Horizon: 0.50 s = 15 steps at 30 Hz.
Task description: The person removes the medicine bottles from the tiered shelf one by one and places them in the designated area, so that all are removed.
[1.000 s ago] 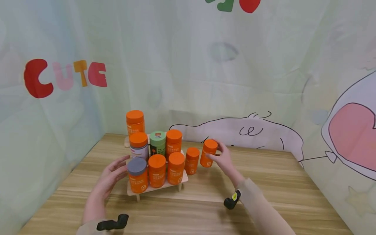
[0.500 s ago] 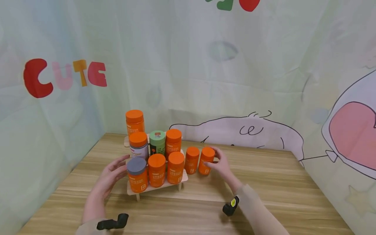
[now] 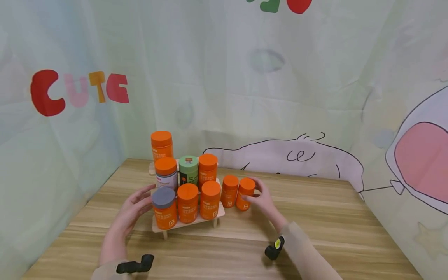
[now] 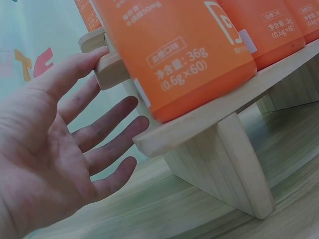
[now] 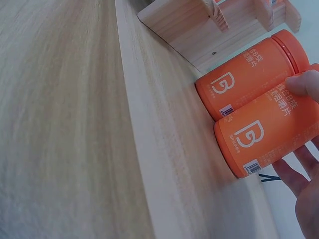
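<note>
My right hand (image 3: 262,197) holds an orange bottle (image 3: 246,194) between thumb and fingers; it stands upright on the table. Right against it, on its left, is a second orange bottle (image 3: 230,191), as the right wrist view also shows. My left hand (image 3: 134,206) is at the left side of a tiered wooden rack (image 3: 196,221), fingers spread and lightly bent. In the left wrist view its thumb and fingertips (image 4: 130,102) come right up to the rack's edge. The rack's front step bears a grey-lidded orange bottle (image 3: 164,210) and two orange-lidded ones.
On the middle step are a white bottle with orange lid (image 3: 166,175), a green bottle (image 3: 188,170) and an orange bottle (image 3: 208,167). Another orange bottle (image 3: 162,144) stands on the top step. A printed curtain (image 3: 245,97) hangs behind the wooden table (image 3: 315,217).
My right hand has brought its orange bottle down and toward me, from behind and apart to beside the other loose bottle. The left hand has stayed in place.
</note>
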Tool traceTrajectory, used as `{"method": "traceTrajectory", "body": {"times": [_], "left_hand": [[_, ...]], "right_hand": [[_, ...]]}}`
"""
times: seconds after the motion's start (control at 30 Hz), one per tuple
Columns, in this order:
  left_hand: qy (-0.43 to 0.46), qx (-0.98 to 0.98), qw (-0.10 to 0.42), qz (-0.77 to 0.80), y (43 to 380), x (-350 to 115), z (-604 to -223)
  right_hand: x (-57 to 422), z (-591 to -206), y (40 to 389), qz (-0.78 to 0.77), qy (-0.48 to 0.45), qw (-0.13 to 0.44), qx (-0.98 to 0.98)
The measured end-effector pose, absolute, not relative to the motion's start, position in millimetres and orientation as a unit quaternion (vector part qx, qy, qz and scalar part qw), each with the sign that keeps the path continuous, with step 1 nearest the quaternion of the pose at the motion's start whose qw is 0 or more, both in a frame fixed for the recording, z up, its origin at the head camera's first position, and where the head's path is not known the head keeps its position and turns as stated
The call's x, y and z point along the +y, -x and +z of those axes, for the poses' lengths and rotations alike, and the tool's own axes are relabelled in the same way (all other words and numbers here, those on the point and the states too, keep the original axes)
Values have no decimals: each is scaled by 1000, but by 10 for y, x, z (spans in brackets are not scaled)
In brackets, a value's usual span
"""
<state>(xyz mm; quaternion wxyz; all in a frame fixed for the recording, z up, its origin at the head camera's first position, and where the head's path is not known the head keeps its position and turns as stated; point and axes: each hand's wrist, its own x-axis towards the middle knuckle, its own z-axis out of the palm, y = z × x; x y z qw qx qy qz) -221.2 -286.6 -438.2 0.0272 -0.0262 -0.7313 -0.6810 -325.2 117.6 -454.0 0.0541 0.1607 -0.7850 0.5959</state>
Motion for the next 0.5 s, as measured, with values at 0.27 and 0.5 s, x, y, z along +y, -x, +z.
{"method": "traceTrajectory", "body": {"times": [0.27, 0.5], "left_hand": [[26, -730, 30, -682, 2215, -2865, -4380], [22, -734, 31, -678, 2203, -2852, -4370]], "right_hand": [[1184, -4537, 3242, 596, -157, 45, -786], [1183, -4448, 3214, 602, -168, 27, -780]]}}
